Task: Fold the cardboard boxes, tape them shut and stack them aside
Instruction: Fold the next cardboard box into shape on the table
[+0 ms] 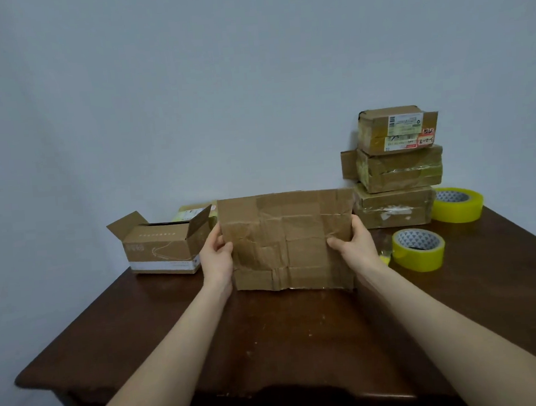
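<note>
The flattened box (287, 242) was held upright, long axis left-right; the left hand (216, 254) and right hand (355, 244) were clamped on its opposite side edges, equally near.

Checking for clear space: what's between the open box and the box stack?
Head view: the flat cardboard, gripped by left hand and right hand; a labelled box peeks behind it.
</note>
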Demonstrator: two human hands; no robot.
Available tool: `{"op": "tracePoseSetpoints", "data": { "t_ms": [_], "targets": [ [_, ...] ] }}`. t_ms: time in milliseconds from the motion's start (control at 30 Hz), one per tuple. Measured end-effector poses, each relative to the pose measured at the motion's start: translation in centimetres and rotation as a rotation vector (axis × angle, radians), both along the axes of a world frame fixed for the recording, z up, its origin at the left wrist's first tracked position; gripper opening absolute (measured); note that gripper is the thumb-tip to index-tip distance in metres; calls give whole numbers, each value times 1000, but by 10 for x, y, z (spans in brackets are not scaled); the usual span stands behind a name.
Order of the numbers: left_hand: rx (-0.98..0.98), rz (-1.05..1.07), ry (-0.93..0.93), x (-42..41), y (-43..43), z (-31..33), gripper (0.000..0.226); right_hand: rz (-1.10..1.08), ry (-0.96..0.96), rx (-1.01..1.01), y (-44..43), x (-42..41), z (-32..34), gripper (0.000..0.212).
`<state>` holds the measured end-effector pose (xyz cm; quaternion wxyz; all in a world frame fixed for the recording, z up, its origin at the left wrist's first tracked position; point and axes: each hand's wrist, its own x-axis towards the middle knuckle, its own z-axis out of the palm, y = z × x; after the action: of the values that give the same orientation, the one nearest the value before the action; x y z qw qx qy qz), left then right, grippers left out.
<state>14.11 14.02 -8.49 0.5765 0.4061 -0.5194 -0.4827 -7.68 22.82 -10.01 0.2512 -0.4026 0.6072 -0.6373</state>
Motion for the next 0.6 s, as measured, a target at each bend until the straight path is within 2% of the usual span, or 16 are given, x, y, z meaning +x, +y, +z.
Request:
{"op": "tracePoseSetpoints", "data": {
  "t_ms": [133,233,267,367,500,600],
  "targets": [
    [1,16,8,1,-6,-3,45,11,3,-24,1,0,1,43],
    [14,-101,-34,3,-10,-5,47,51,4,-52,1,3,-1,49],
    [14,-151,-50,2,-8,-6,53,59,12,-58,0,6,-1,50],
    [-4,-238,-147,1,-2,-6,91,56,52,-57,-2,9,-4,54],
    [-178,-166,-342,-6,8,-2,103,43,147,-32,-6,14,-10,65],
    [-272,-144,-335,-10,12,-3,104,13,261,-27,-5,20,-12,75]
  ]
}}
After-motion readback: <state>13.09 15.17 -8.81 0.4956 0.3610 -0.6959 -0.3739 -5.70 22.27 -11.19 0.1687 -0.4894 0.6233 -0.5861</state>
